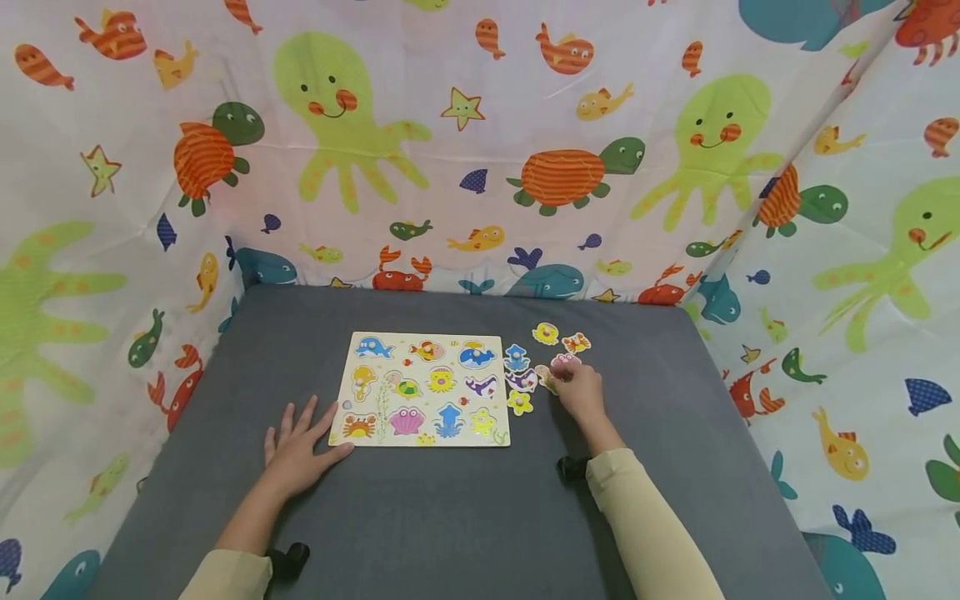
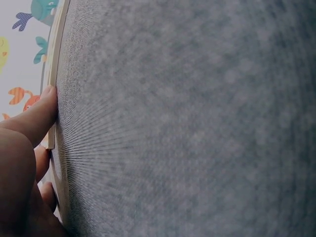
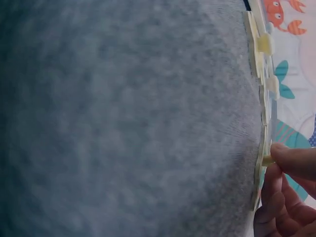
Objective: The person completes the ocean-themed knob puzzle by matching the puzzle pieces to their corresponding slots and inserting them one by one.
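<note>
A person in pale sleeves works over a sea-creature puzzle board (image 1: 429,403) laid flat on a grey counter (image 1: 420,517), with ocean-print fabric (image 1: 435,175) hung behind and to both sides. The left hand (image 1: 296,454), fingers spread wide, rests at the board's near left corner with the thumb against the edge, a placement that probably keeps the board from sliding. The right hand (image 1: 583,396) is drawn narrow beyond the board's right side, thumb and finger pinching the small knob (image 3: 267,160) of a flat piece (image 3: 258,170); the knob likely serves as a handle that lets so thin a shape be taken without prying at its rim. Whether that piece lies on the counter or is slightly raised, one cannot tell. At the fingertips are a pink piece (image 1: 565,360) and a tan-and-green one (image 1: 544,377), and the overhead view leaves unclear which is gripped. A blue squid (image 1: 517,358), a purple whale (image 1: 522,381) and a yellow star (image 1: 520,402) sit just beside the board, while a round yellow piece (image 1: 545,333) and an orange one (image 1: 577,342) lie farther back, all seemingly grouped within easy reach of the right hand.
</note>
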The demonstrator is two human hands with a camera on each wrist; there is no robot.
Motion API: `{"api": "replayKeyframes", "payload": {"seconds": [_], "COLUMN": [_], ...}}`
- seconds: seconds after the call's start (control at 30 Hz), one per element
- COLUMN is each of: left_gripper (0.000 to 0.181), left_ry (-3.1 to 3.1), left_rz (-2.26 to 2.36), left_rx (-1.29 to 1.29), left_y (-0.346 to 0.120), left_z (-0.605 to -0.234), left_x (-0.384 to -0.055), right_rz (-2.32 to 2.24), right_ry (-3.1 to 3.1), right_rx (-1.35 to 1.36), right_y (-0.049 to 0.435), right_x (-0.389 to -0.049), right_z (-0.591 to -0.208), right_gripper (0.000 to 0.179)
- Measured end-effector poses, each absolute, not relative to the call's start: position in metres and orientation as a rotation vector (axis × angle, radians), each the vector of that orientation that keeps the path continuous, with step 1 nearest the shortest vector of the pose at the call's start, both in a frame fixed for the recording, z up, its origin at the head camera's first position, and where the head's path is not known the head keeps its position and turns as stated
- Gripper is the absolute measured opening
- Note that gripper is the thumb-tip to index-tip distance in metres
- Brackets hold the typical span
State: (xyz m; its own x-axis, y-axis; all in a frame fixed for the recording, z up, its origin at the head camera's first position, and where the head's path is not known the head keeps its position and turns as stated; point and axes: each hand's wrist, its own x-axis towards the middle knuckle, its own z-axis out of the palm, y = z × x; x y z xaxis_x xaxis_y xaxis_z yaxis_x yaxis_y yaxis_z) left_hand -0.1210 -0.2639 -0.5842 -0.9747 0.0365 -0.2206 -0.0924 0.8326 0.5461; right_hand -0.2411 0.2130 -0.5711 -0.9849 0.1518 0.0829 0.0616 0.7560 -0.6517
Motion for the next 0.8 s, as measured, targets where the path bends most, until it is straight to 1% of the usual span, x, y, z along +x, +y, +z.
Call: {"api": "replayKeyframes", "payload": {"seconds": [0.2,0.47,0.8], "left_gripper": [0.092,0.093,0.092], "left_ry": [2.804,2.814,2.818], "left_rz": [0.849,0.859,0.85], "left_rx": [-0.03,-0.026,-0.026], "left_y": [-0.266,-0.267,-0.266], "left_z": [-0.587,-0.588,-0.584], "left_x": [-0.122,-0.121,-0.12], "right_rz": [1.031,1.044,1.052], "right_ry": [-2.839,-2.845,-2.844], "right_rx": [-0.192,-0.231,-0.152], "right_y": [0.212,0.213,0.205], "right_x": [-0.24,-0.237,-0.233], "right_z": [-0.572,-0.565,-0.555], "right_gripper": [0.012,0.014,0.015]}}
